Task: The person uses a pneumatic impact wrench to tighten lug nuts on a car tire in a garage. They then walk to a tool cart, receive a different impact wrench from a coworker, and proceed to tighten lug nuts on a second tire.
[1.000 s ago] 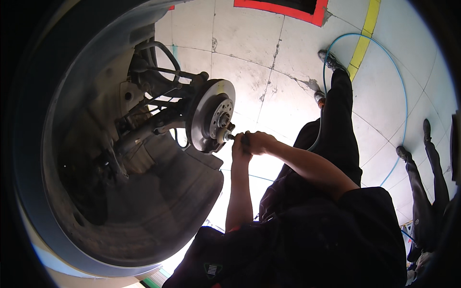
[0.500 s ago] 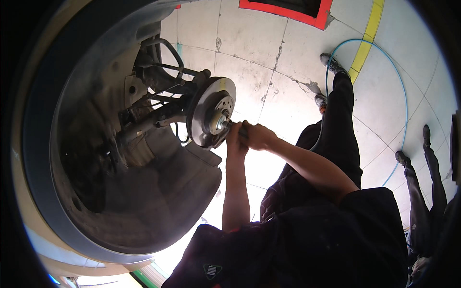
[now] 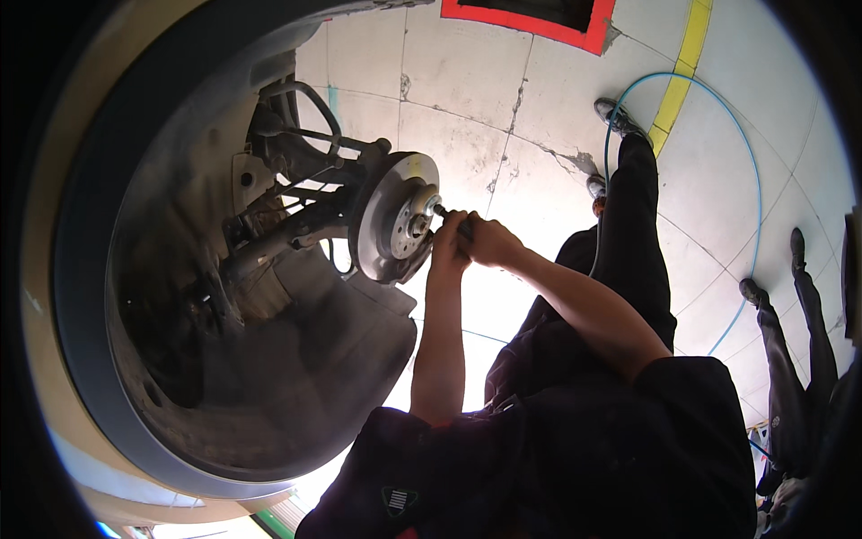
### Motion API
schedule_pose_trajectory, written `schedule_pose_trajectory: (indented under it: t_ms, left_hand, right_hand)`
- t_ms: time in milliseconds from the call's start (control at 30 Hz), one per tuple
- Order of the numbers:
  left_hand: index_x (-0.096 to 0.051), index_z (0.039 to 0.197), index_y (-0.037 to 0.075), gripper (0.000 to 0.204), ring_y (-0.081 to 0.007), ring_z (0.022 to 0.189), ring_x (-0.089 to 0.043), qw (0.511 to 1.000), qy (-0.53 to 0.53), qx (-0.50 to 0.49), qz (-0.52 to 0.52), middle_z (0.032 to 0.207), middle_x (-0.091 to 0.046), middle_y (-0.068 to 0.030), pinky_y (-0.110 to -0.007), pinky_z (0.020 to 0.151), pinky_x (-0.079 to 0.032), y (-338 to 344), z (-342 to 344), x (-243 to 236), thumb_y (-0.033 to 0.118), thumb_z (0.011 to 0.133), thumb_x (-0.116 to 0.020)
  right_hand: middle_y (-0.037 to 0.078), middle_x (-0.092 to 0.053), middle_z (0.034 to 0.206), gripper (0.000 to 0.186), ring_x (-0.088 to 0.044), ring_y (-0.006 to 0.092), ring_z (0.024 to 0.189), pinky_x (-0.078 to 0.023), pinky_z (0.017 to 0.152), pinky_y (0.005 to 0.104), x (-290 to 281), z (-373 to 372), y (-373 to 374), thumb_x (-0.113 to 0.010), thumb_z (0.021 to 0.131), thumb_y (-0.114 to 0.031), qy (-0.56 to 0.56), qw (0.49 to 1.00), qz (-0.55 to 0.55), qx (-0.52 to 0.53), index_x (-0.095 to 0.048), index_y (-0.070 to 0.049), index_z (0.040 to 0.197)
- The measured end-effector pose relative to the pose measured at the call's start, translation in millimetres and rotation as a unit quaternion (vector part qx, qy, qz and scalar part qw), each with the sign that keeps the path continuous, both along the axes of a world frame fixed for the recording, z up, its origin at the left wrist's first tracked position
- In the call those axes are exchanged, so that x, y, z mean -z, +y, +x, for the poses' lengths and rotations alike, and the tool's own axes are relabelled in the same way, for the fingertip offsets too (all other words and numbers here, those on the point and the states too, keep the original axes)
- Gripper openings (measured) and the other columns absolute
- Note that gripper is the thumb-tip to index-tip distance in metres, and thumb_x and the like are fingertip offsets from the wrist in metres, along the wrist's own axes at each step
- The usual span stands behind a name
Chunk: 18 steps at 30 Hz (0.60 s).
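A grey brake disc (image 3: 377, 211) on its hub (image 3: 411, 232) faces my hands in the wheel arch. Both hands are closed around a dark hand-held power tool (image 3: 465, 228). Its round head sits against the hub's upper part, beside the central bore. My left hand (image 3: 451, 241) wraps the tool near its front, close to the hub face. Behind it, my right hand (image 3: 495, 242) grips the tool's body. My fingers cover most of the tool, so its exact kind is hard to make out.
Suspension arms (image 3: 296, 229) and a dark wheel-arch liner (image 3: 269, 386) lie left of the disc. A blue hose (image 3: 759, 198) loops over the tiled floor around my leg. Another person's legs (image 3: 790, 350) are at the right. A red-edged dark rectangle (image 3: 530, 27) marks the floor.
My hands and the tool have moved up a little. The tool's round head has shifted from the hub's middle to its upper part, uncovering the central bore.
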<state>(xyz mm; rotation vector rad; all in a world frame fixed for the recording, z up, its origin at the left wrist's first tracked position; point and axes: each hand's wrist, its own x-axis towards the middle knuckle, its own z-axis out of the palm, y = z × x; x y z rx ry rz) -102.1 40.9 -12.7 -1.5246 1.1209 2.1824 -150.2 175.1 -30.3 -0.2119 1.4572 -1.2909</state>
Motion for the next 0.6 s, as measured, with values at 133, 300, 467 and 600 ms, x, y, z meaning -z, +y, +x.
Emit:
schedule_pose_trajectory:
  t_ms: [133,300,467,600]
  left_hand:
    - [-0.052,0.076,0.013,0.015,-0.0090,0.069,-0.054,0.998,-0.004,-0.012,-0.053,0.074,-0.053,0.0018,-0.026,0.062,-0.046,0.9,3.9,8.9,0.011,0.089,-0.059]
    - [-0.051,0.076,0.014,0.016,-0.0088,0.066,-0.052,0.998,-0.047,-0.020,-0.031,0.071,-0.051,0.0026,-0.026,0.061,-0.044,-7.8,15.0,18.4,0.011,0.090,-0.058]
    - [-0.049,0.076,0.013,0.017,-0.0076,0.067,-0.051,0.998,-0.032,0.031,-0.045,0.071,-0.049,0.0030,-0.025,0.061,-0.043,-2.7,7.3,-2.6,0.008,0.090,-0.058]
    - [-0.049,0.077,0.013,0.016,-0.0074,0.067,-0.052,0.996,-0.032,0.025,-0.079,0.072,-0.049,0.0028,-0.025,0.061,-0.043,6.5,7.7,-15.8,0.008,0.089,-0.057]
  right_hand:
    - [0.024,-0.067,0.089,0.055,-0.066,0.0406,0.086,-0.053,0.076,0.0473,9.7,10.7,-6.3,-0.050,0.088,-0.045,0.041,0.999,0.009,0.012,-0.047,0.002,0.117]
    - [0.027,-0.066,0.085,0.058,-0.065,0.0433,0.080,-0.051,0.072,0.0505,10.6,24.8,-12.7,-0.051,0.088,-0.044,0.017,0.999,0.039,0.024,-0.045,0.006,0.116]
    - [0.030,-0.064,0.078,0.056,-0.063,0.0465,0.075,-0.051,0.068,0.0508,-2.9,36.6,-14.4,-0.050,0.089,-0.039,0.011,0.998,0.023,0.065,-0.039,0.007,0.120]
    - [0.030,-0.064,0.080,0.058,-0.064,0.0458,0.077,-0.051,0.069,0.0510,-13.8,38.9,-13.3,-0.050,0.089,-0.038,0.011,0.997,0.032,0.067,-0.037,0.007,0.123]
